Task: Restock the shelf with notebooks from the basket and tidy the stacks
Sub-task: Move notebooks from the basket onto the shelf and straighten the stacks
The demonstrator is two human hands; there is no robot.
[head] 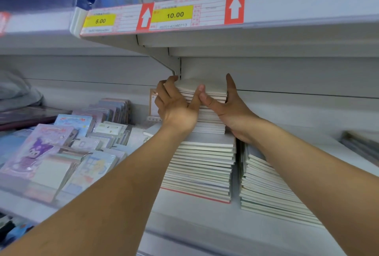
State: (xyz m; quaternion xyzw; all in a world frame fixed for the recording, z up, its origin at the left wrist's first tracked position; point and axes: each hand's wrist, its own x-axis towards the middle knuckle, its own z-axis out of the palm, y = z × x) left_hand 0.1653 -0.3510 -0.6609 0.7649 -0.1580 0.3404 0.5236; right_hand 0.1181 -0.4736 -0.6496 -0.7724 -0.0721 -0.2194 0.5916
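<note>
We clasp the upper notebooks [205, 99] between our left hand [174, 106] and right hand [231, 108], thumbs against their near edge. They probably overhang the wider stack [203, 165] below our wrists unevenly.

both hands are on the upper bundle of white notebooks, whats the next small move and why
Probably squeeze and nudge the upper bundle of thin white notebooks square with the wider pale stack below. The left hand and right hand clamp its two sides with thumbs on the front edges, and the bundle sits back from the lower stack's front edge, with edges slightly uneven.
</note>
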